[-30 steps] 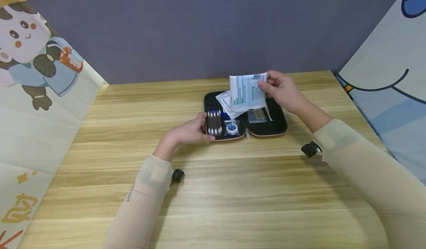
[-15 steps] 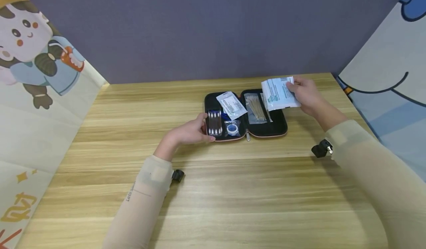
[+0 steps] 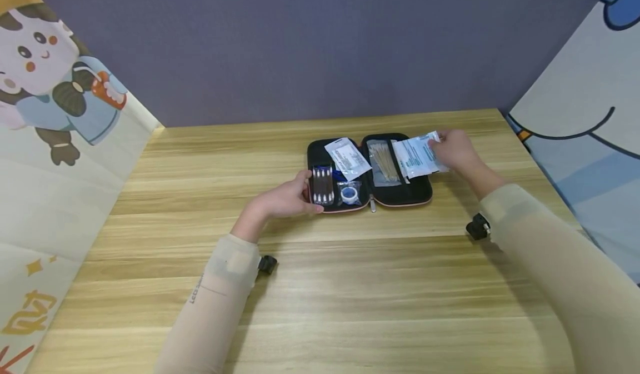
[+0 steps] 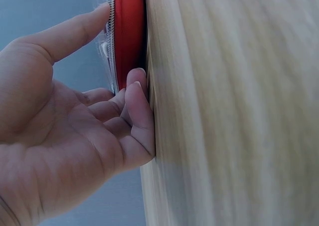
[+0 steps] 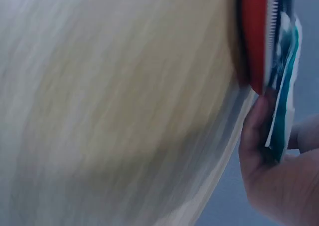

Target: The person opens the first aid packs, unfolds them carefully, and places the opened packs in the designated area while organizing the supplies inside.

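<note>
An unzipped zip case [image 3: 410, 196] lies spread flat on the table, black inside and red outside in the wrist views. My left hand [image 3: 285, 197] holds its left edge, the thumb by the zip and the fingers curled against the side [image 4: 84, 116]. Between thumb and fingers, my right hand [image 3: 457, 154] pinches white printed packets [image 3: 417, 156] by their right end. They lie over the case's right half, beside a bag of wooden-stick swabs [image 3: 384, 163]. In the left half are cotton swabs [image 3: 323, 186], a bagged tape roll [image 3: 349, 194] and a loose white sachet [image 3: 348, 158].
The wooden table [image 3: 360, 290] stretches in front of the case. Behind it rises a grey-purple partition [image 3: 320, 46]. Printed panels stand at the left [image 3: 85, 113] and right [image 3: 575, 140].
My right hand has carried the packets from above the case's middle to the right, then lowered them onto its right half, uncovering the wooden-stick swabs. My left hand has stayed at the case's edge.
</note>
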Motion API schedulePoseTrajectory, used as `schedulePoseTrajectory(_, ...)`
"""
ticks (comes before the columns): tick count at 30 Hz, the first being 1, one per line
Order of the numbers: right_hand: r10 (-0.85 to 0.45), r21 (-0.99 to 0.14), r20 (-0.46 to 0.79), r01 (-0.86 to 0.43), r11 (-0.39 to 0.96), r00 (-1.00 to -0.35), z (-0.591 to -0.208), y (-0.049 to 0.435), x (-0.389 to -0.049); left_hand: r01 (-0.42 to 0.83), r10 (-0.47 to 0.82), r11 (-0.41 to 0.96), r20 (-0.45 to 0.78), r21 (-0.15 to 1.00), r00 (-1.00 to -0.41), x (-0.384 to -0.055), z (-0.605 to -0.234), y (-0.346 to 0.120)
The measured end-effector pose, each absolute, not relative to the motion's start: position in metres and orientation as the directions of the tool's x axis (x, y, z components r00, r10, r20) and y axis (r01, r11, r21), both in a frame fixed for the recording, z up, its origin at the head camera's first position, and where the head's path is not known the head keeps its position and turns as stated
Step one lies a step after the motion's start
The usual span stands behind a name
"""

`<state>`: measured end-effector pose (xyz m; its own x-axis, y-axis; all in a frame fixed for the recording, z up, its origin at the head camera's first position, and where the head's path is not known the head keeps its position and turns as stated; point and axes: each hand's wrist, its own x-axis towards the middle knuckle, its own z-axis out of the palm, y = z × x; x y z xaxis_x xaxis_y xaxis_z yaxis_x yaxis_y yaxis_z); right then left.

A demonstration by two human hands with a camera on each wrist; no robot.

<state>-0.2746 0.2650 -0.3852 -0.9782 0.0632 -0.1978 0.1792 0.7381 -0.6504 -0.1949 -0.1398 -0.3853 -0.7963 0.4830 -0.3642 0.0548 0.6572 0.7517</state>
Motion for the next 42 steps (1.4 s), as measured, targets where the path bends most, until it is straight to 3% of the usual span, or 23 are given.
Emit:
schedulePoseTrajectory(8,0.054,-0.463,-0.014,0.054,0.884,-0.998,-0.387,0.252,-0.276,0.057,0.483,0.656,-0.361,0.752,-0.798,-0.195,-0.385,-0.140)
schedulePoseTrajectory(12,0.036,-0.430,0.046,0.013,0.903,-0.998,-0.388,0.245,-0.275,0.051,0.483,0.652,-0.362,0.757,-0.797,-0.194,-0.385,-0.139)
schedulePoseTrajectory(16,-0.054,-0.381,0.110,-0.092,0.920,-0.992,-0.390,0.244,-0.271,0.041,0.487,0.640,-0.363,0.767,-0.795,-0.193,-0.385,-0.138)
schedulePoseTrajectory(27,-0.302,-0.315,-0.028,-0.278,0.907,-0.953,-0.392,0.255,-0.271,0.051,0.483,0.653,-0.363,0.756,-0.797,-0.193,-0.382,-0.138)
schedulePoseTrajectory(42,-0.395,-0.302,0.015,-0.381,0.874,-0.919,-0.402,0.245,-0.270,0.041,0.488,0.641,-0.366,0.766,-0.792,-0.192,-0.382,-0.138)
